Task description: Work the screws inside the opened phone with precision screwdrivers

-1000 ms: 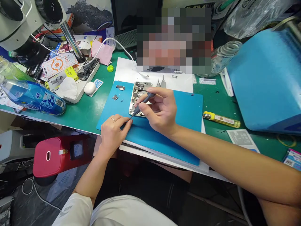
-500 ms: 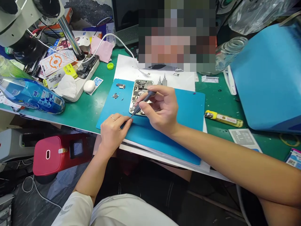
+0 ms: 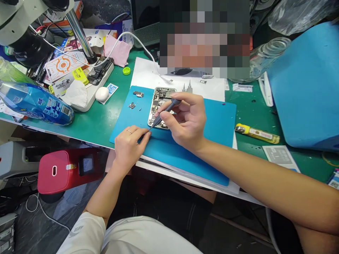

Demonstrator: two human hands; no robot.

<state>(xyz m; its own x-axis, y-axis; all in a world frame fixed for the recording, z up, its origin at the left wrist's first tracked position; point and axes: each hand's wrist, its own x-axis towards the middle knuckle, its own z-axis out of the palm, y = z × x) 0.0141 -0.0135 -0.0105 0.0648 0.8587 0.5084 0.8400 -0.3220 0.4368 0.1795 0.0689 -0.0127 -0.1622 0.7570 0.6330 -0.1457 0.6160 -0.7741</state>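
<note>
My right hand (image 3: 189, 118) grips a grey precision screwdriver (image 3: 166, 113), tilted with its tip down to the left. The tip meets the pinched fingertips of my left hand (image 3: 131, 144), just off the near end of an opened phone (image 3: 156, 106). What those fingertips hold, if anything, is too small to make out. The phone lies on a blue mat (image 3: 212, 134) with its inner parts bare, partly covered by my right hand. Small parts lie left of it: a metal-and-black piece (image 3: 138, 94) and a small module (image 3: 131, 105).
Two more grey tool tips (image 3: 189, 87) stand behind the phone. A yellow cutter (image 3: 256, 133) lies right of the mat, before a large blue bin-like object (image 3: 307, 84). At left are a blue bottle (image 3: 39, 104), a white round case (image 3: 102, 94) and a microscope (image 3: 29, 42).
The whole view has shifted slightly, moving the bench contents a little to the right. Both hands keep nearly the same pose, with the screwdriver tip still at my left fingertips.
</note>
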